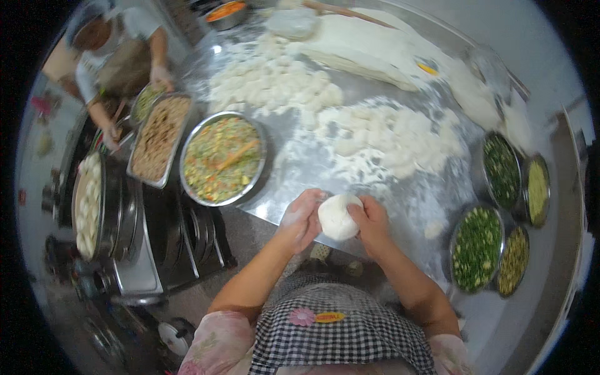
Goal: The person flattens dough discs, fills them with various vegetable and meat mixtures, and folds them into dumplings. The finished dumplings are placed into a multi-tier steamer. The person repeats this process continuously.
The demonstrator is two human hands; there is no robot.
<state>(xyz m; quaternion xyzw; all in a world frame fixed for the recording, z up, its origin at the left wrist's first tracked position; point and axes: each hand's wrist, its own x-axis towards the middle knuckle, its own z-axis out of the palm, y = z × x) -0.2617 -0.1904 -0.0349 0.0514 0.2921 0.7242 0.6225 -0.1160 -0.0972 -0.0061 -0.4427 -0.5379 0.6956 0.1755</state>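
Between my two hands, just above the near edge of the steel table [300, 154], is a flat round piece of white dough [338, 219]. My right hand [372, 220] grips its right side, the thumb lying across the face. Dusted with flour, my left hand [303, 218] supports the left side with its fingers behind the dough; how firmly they press cannot be seen. Beyond my hands lie many small dough pieces [398, 140] in loose flour, and a second spread of dough pieces [272, 84] sits farther left.
Left stand a bowl of chopped vegetable filling [220, 161], a tray of brown filling [161, 136] and a round pan of white buns [89, 206]. Bowls of chopped greens [477, 248] line the right. A large dough slab [370, 47] bears a rolling pin [349, 11]. A co-worker [122, 61] stands upper left.
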